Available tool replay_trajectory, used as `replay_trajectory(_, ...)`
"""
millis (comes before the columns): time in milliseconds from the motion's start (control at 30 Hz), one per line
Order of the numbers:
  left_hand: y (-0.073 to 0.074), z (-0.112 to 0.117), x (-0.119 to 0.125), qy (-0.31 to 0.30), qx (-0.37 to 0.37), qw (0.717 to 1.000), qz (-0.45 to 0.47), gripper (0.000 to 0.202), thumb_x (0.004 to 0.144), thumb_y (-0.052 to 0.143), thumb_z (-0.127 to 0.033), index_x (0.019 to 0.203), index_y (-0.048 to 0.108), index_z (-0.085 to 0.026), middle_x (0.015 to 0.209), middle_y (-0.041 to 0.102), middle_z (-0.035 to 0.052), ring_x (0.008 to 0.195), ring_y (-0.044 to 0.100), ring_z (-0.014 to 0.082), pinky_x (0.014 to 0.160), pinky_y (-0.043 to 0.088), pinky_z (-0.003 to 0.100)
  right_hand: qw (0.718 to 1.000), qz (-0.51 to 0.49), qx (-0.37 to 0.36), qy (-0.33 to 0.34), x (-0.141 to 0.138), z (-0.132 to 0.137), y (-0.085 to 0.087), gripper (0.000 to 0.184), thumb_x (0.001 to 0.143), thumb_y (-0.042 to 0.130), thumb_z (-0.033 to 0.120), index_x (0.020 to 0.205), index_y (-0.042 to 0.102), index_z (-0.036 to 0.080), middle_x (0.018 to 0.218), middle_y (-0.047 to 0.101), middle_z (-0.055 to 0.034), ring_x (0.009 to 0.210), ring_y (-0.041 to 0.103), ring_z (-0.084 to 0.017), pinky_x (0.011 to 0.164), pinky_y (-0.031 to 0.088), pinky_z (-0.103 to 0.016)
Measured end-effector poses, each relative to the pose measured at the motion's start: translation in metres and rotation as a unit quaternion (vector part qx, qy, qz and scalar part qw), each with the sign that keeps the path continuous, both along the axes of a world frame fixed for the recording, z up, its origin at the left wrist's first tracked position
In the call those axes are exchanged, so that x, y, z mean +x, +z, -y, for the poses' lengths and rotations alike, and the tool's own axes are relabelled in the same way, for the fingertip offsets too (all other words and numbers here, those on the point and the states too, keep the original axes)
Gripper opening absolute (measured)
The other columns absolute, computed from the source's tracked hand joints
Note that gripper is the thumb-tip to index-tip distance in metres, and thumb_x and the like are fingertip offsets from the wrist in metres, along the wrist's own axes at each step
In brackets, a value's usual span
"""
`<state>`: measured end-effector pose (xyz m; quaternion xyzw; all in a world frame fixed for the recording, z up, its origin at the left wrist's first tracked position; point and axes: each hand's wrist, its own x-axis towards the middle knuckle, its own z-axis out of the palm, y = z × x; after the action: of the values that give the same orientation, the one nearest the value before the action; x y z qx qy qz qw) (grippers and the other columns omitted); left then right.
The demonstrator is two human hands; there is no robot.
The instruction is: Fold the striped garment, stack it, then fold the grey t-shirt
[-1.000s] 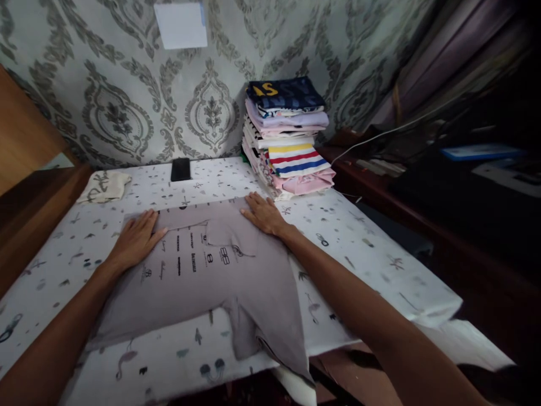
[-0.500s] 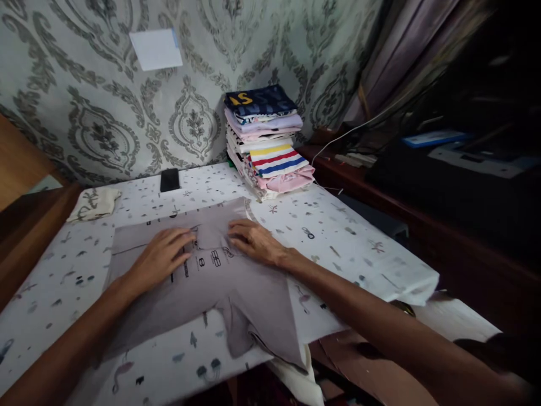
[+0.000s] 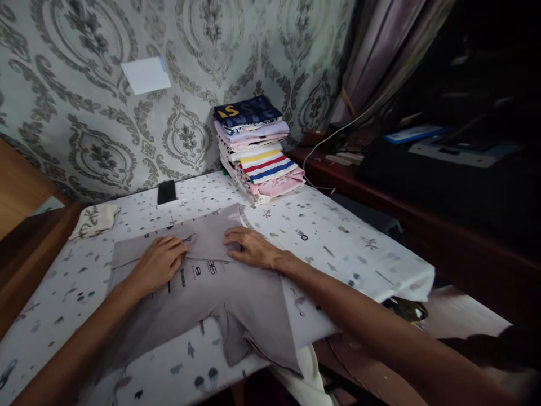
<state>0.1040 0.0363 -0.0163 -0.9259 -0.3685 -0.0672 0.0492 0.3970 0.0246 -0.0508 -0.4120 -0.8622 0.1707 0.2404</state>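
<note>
A grey T-shirt (image 3: 236, 299) with small black print lies spread on a table covered by a white patterned cloth (image 3: 338, 242). My left hand (image 3: 158, 263) rests on the shirt's upper middle, fingers bent and pressing on a fold of the fabric. My right hand (image 3: 249, 248) lies beside it, fingers curled down on the same fold near the shirt's top edge. One sleeve and the hem hang toward the table's near edge.
A tall stack of folded clothes (image 3: 256, 149) stands at the back by the patterned wall. A black phone (image 3: 166, 192) and a small folded cloth (image 3: 93, 219) lie at the back left. Dark furniture with a cable (image 3: 422, 186) runs along the right.
Both hands slid from the shirt's outer edges inward to its middle, and now press a fold together. The view shifted slightly right.
</note>
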Motion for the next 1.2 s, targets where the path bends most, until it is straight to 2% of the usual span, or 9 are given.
replay_trajectory(100, 0.005, 0.004, 0.017, 0.030, -0.026, 0.997, 0.060, 0.036, 0.097, 0.033, -0.028, 0.105, 0.067, -0.020, 0.103, 0.070, 0.0095, 0.099, 0.063, 0.0250, 0.089, 0.050, 0.040, 1.000, 0.005, 0.002, -0.002, -0.001, 0.001, 0.000, 0.027, 0.088, 0.064, 0.022, 0.114, 0.071, 0.017, 0.130, 0.066, -0.0125, 0.124, 0.060, -0.025, 0.109, 0.046, -0.044)
replay_trajectory(167, 0.002, 0.002, 0.029, 0.039, -0.058, 0.994, 0.089, 0.042, 0.101, 0.032, -0.038, 0.120, 0.063, -0.017, 0.118, 0.068, 0.0114, 0.110, 0.062, 0.0252, 0.095, 0.050, 0.039, 1.000, 0.013, 0.005, -0.005, -0.001, 0.001, -0.001, 0.029, 0.089, 0.064, 0.023, 0.116, 0.071, 0.015, 0.133, 0.063, -0.0145, 0.128, 0.057, -0.026, 0.110, 0.044, -0.043)
replay_trajectory(300, -0.012, -0.002, 0.035, 0.032, -0.110, 0.993, 0.039, 0.053, 0.100, 0.035, -0.047, 0.137, 0.054, -0.015, 0.145, 0.056, 0.0131, 0.135, 0.050, 0.0268, 0.115, 0.039, 0.042, 1.000, 0.017, -0.005, 0.006, 0.002, -0.001, -0.001, 0.030, 0.089, 0.065, 0.025, 0.118, 0.070, 0.015, 0.133, 0.063, -0.0138, 0.130, 0.056, -0.026, 0.112, 0.043, -0.042)
replay_trajectory(433, -0.007, 0.019, 0.013, 0.059, -0.136, 0.989, 0.018, 0.056, 0.100, 0.035, -0.051, 0.143, 0.051, -0.019, 0.154, 0.047, 0.0105, 0.141, 0.044, 0.0268, 0.118, 0.036, 0.044, 1.000, -0.021, -0.017, -0.013, 0.018, 0.006, 0.001, 0.027, 0.090, 0.064, 0.022, 0.116, 0.069, 0.017, 0.133, 0.063, -0.0120, 0.125, 0.059, -0.025, 0.110, 0.045, -0.043)
replay_trajectory(600, 0.013, 0.087, -0.031, 0.080, -0.217, 0.973, 0.012, 0.050, 0.100, 0.041, -0.056, 0.145, 0.048, -0.035, 0.155, 0.046, 0.0016, 0.137, 0.050, 0.0258, 0.108, 0.047, 0.039, 0.998, -0.038, -0.056, -0.007, 0.052, 0.058, 0.014, 0.029, 0.095, 0.058, 0.032, 0.121, 0.068, 0.024, 0.143, 0.057, -0.0093, 0.131, 0.055, -0.026, 0.111, 0.046, -0.048)
replay_trajectory(767, -0.002, 0.137, -0.074, 0.111, -0.167, 0.980, 0.017, 0.055, 0.093, 0.053, -0.056, 0.145, 0.051, -0.038, 0.149, 0.054, 0.0007, 0.131, 0.055, 0.0286, 0.103, 0.051, 0.039, 0.996, -0.005, -0.080, 0.048, 0.078, 0.122, 0.014, 0.037, 0.092, 0.063, 0.030, 0.129, 0.065, 0.030, 0.149, 0.052, -0.0073, 0.139, 0.048, -0.025, 0.113, 0.045, -0.047)
replay_trajectory(933, -0.016, 0.150, -0.098, 0.137, -0.122, 0.983, 0.023, 0.050, 0.092, 0.048, -0.051, 0.138, 0.058, -0.035, 0.139, 0.062, 0.0017, 0.123, 0.062, 0.0276, 0.101, 0.053, 0.038, 0.995, 0.029, -0.032, 0.091, 0.078, 0.147, 0.006, 0.049, 0.092, 0.064, 0.027, 0.140, 0.057, 0.032, 0.151, 0.051, -0.0072, 0.145, 0.041, -0.023, 0.118, 0.038, -0.049)
replay_trajectory(1067, -0.018, 0.154, -0.108, 0.154, -0.093, 0.983, 0.024, 0.045, 0.094, 0.042, -0.046, 0.132, 0.062, -0.031, 0.136, 0.065, 0.0030, 0.119, 0.064, 0.0261, 0.100, 0.053, 0.036, 0.994, 0.037, 0.001, 0.106, 0.064, 0.148, 0.009, 0.032, 0.094, 0.059, 0.019, 0.123, 0.068, 0.027, 0.139, 0.063, -0.0089, 0.136, 0.053, -0.022, 0.116, 0.042, -0.047)
replay_trajectory(1200, -0.022, 0.155, -0.114, 0.164, -0.067, 0.984, 0.027, 0.042, 0.096, 0.037, -0.043, 0.126, 0.065, -0.030, 0.135, 0.065, 0.0017, 0.120, 0.064, 0.0238, 0.095, 0.055, 0.033, 0.994, 0.022, 0.021, 0.108, 0.061, 0.147, 0.008, 0.023, 0.096, 0.056, 0.019, 0.112, 0.071, 0.027, 0.130, 0.069, -0.0085, 0.130, 0.058, -0.022, 0.112, 0.047, -0.046)
